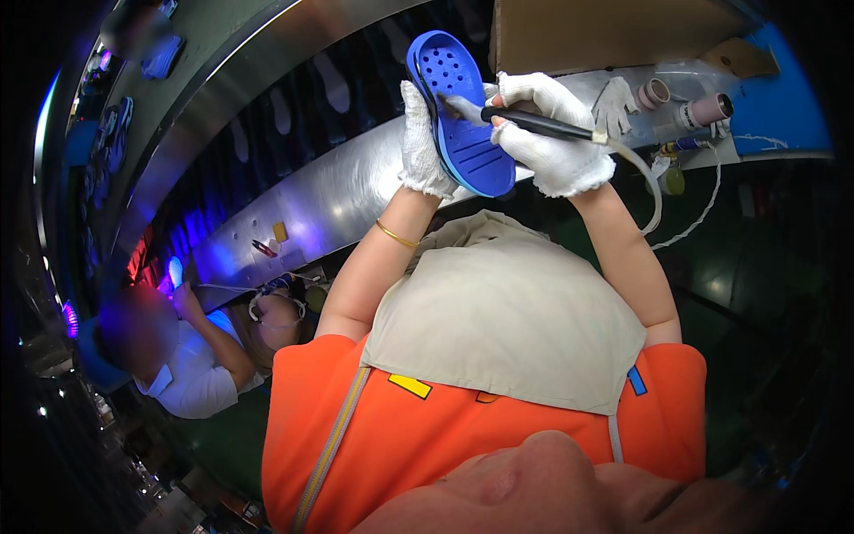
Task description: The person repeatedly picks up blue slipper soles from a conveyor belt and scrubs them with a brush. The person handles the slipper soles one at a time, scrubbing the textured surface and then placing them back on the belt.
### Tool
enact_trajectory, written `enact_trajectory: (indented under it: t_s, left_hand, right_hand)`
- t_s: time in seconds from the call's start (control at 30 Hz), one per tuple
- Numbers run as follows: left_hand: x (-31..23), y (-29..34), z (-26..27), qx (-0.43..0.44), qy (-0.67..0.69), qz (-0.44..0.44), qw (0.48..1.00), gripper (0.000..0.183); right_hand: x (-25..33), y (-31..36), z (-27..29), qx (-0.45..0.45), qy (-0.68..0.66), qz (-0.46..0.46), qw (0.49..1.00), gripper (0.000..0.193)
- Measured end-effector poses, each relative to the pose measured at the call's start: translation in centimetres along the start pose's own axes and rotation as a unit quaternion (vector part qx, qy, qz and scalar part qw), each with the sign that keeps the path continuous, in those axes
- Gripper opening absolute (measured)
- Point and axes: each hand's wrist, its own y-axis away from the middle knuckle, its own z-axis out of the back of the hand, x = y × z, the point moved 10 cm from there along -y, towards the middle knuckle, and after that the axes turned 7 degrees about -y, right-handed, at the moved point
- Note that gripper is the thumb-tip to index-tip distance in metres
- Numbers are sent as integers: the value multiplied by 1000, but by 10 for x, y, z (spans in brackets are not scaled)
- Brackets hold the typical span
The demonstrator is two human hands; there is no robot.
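Head view showed the gloved left hand (420, 147) grasping the blue perforated shoe sole (464, 140) just to its right, long axis pointing away from the wearer. The right hand (556, 153), beyond the opposite edge, gripped the black-handled brush (539, 125), bristles leftward over the sole.

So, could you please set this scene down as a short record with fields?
Left hand: white-gloved, holding the blue shoe sole by its left edge
Right hand: white-gloved, holding a black-handled brush
Brush tip: at the sole's inner face; exact contact unclear
Sole: holes toward its upper end, grooves toward its lower end
Hose: pale, running from the brush's rear end
Bench: metal; spare white glove at right
Co-worker: at left, light top
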Motion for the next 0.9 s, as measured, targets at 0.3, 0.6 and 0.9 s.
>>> enact_trajectory:
  t_s: [0.3, 0.6, 0.9]
  left_hand:
    - [-13, -19, 19, -4, -26, -44, 999, 95]
    - [-33, -14, -1, 121, 137, -38, 982, 92]
    - [-20, -4, -11, 85, 64, -24, 994, 81]
  right_hand:
    - [-12, 12, -20, 60, 28, -84, 994, 21]
    - [-9, 11, -3, 23, -19, -81, 996, 19]
    - [6, 28, -17, 34, -71, -22, 997, 15]
